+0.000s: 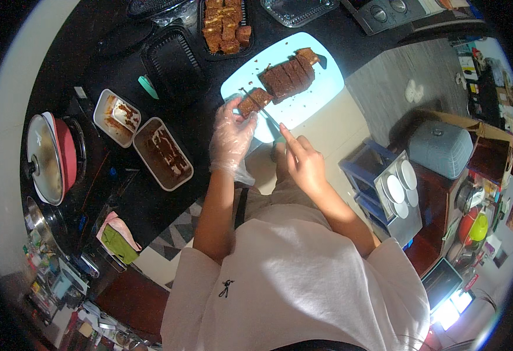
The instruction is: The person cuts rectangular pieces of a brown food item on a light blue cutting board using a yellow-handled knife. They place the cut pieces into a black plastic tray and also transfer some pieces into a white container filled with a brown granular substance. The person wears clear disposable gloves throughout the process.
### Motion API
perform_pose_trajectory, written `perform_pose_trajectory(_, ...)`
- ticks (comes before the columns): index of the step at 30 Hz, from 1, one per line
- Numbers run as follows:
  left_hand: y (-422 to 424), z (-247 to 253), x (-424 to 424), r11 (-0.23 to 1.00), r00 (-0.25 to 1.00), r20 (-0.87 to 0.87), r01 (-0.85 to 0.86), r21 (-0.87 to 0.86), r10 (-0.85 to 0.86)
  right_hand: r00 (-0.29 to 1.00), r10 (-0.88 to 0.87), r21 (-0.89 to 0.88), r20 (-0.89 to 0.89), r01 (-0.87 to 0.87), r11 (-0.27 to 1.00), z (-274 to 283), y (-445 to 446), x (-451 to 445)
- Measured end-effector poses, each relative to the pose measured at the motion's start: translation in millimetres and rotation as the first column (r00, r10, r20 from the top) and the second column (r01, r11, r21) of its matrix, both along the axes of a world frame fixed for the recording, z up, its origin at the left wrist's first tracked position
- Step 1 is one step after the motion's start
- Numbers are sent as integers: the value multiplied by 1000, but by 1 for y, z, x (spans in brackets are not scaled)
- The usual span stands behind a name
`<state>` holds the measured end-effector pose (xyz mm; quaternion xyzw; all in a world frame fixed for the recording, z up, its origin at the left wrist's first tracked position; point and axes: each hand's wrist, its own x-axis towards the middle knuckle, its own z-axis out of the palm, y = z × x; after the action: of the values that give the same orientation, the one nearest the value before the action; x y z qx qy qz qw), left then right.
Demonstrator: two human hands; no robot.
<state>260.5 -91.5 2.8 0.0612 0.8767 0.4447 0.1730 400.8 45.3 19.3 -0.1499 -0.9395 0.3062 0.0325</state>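
A light-blue cutting board (322, 96) lies at the counter's edge, carrying a brown loaf cake (288, 77) scored with several cuts, and scattered crumbs. A section of cake (253, 102) sits apart at the loaf's near left end. My left hand (232, 136), in a clear plastic glove, grips that section between thumb and fingers. In my bare right hand (302, 162) is a knife (269, 117), its handle mostly hidden by my fingers. The index finger extends along it, and the blade lies across the cake section.
A black tray (225, 28) of cake pieces stands beyond the board, beside a black plastic tray (173, 57). Two smeared loaf pans (163, 153) (116, 117) and a lidded red pot (61, 158) stand left. A clear plastic lid (298, 11) lies at the back.
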Motion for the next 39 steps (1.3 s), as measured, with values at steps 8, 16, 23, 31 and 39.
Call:
perform_pose_trajectory(8,6,-28,-1,991,988,-151,34,126,-15,999,8,92,53,-13,996,4,-5,6)
perform_pose_trajectory(16,9,-43,-6,995,979,-199,62,73,-46,996,-14,140,87,2,990,-9,-7,3)
perform_pose_trajectory(23,10,-38,-7,997,969,-245,60,49,-46,999,-43,124,-8,44,991,-27,-20,-27)
perform_pose_trajectory(31,9,-44,-9,992,958,-278,96,81,-70,997,-37,87,69,30,996,-44,-12,11)
perform_pose_trajectory(39,-3,9,-9,953,964,267,-86,289,6,995,-61,-124,-75,51,991,-29,-3,-17)
